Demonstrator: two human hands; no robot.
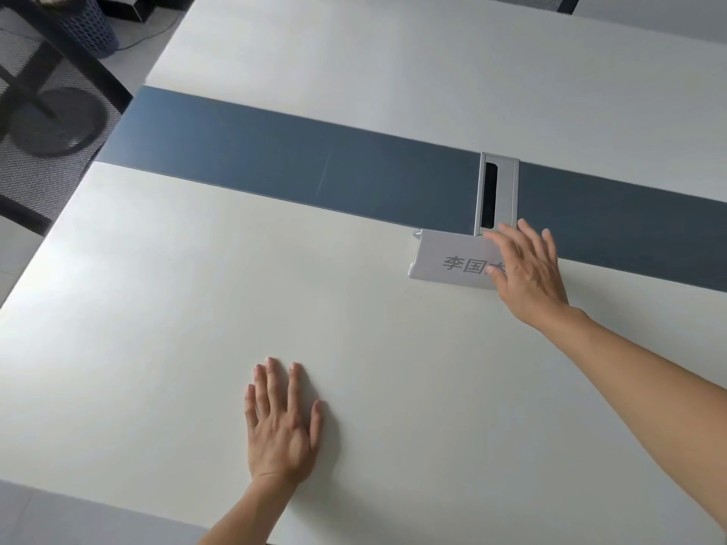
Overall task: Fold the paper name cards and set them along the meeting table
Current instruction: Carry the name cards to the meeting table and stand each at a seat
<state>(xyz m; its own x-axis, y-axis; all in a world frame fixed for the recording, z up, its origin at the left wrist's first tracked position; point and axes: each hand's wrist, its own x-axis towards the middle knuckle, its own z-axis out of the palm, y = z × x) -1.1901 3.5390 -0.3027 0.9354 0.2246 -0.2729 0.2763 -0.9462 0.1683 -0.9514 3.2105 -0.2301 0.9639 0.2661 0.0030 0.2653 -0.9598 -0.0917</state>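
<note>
Plainly, the meeting table (177, 308) was the largest thing in view: a wide white top, seen from above. The left hand (281, 430) was laid flat on it near the front edge, fingers straight and slightly spread, with nothing held. It was judged to be a brace for the long reach across. The right hand (527, 269) was stretched far forward, fingers wide and nearly straight, with thumb tip and forefinger laid against the right end of the name card (452, 261); no closed grip could be made out. The card was stood as a folded tent on the white surface, printed face toward the near side, its far edge just at the border of the blue-grey strip (275, 151). That light touch was taken as a steadying or squaring of the card — the placing of this one was judged nearly done.

The strip was run across the table's middle. A dark mesh chair (39, 163) was seen at the far left, with a perforated bin (92, 25) beyond it, both well apart from the card. A grey cable port (505, 179) was set into the strip just behind the card — the one thing near enough to obstruct it, should it be pushed further back. No other cards were seen.
</note>
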